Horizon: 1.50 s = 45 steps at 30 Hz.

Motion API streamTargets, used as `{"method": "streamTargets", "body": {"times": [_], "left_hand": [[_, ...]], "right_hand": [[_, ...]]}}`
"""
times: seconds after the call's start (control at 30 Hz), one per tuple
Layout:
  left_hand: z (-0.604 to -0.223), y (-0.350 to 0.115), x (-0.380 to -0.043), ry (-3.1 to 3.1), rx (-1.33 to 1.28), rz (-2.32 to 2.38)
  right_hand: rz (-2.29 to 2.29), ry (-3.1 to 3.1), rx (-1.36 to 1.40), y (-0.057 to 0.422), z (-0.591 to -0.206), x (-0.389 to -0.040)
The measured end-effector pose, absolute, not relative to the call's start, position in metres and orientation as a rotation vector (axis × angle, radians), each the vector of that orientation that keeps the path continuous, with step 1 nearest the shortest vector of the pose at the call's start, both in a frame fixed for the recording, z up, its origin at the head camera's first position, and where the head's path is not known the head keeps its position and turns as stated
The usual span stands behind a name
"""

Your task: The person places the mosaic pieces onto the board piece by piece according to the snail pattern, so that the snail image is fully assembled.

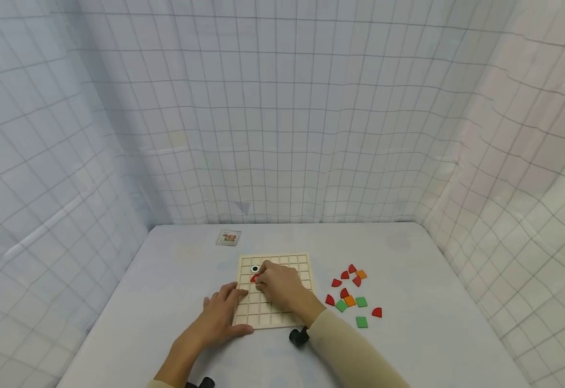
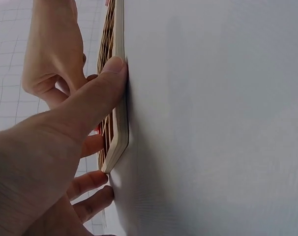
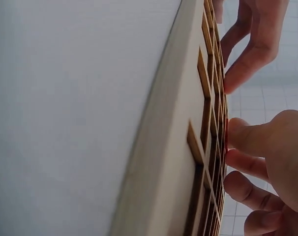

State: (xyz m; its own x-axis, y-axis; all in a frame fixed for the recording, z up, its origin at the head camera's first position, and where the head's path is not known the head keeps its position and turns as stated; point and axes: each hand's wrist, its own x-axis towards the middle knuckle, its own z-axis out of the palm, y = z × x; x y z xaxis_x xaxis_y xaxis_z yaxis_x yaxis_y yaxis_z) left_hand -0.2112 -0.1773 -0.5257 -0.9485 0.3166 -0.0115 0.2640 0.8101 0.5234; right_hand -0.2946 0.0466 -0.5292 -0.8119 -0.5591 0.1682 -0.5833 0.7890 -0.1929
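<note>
Pinched under the right hand (image 1: 277,284) fingertips is a red piece (image 1: 253,278), pressed down onto the wooden grid board (image 1: 282,318) in its upper left part, just below a round black-and-white eye piece (image 1: 255,268) that sits in a cell near the board's top left corner. Only a sliver of the red piece shows past the fingers; its shape cannot be told. Right wrist view: curled fingers (image 3: 247,140) bear on the board's ribs (image 3: 200,93), a thin red edge showing at the fingertips.

Left hand (image 1: 221,318) lies flat and relaxed against the board's left side — fingers straight, holding nothing, bracing the frame. Left wrist view: thumb (image 2: 97,96) pressed along the board's edge (image 2: 120,123), other fingers tucked at its near corner on the table (image 2: 213,118).

Board sits near the middle of the white table (image 1: 166,280), long side running away from the person.

Loose pieces lie to the right of the board, apart from it — red curved ones (image 1: 336,282), two orange squares (image 1: 361,274), green squares (image 1: 362,322), one red piece (image 1: 376,312) off on its own at the right.

A small picture card (image 1: 228,237) lies beyond the board, toward the back of the table. Gridded white sheeting (image 1: 282,108) walls in the table on three sides.
</note>
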Motion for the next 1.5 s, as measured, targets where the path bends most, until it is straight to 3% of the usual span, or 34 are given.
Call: {"method": "streamTargets", "body": {"times": [0.43, 1.17, 1.5], "left_hand": [[-0.52, -0.164, -0.22, 2.952, 0.371, 0.672], [-0.522, -0.153, -0.222, 3.042, 0.412, 0.486], [-0.524, -0.148, -0.224, 3.073, 0.388, 0.452]], "right_hand": [[0.633, -2.912, 0.945, 0.076, -0.521, -0.281], [0.9, -2.892, 0.599, 0.185, -0.515, -0.255], [0.865, -2.959, 0.51, 0.21, -0.517, -0.245]]}}
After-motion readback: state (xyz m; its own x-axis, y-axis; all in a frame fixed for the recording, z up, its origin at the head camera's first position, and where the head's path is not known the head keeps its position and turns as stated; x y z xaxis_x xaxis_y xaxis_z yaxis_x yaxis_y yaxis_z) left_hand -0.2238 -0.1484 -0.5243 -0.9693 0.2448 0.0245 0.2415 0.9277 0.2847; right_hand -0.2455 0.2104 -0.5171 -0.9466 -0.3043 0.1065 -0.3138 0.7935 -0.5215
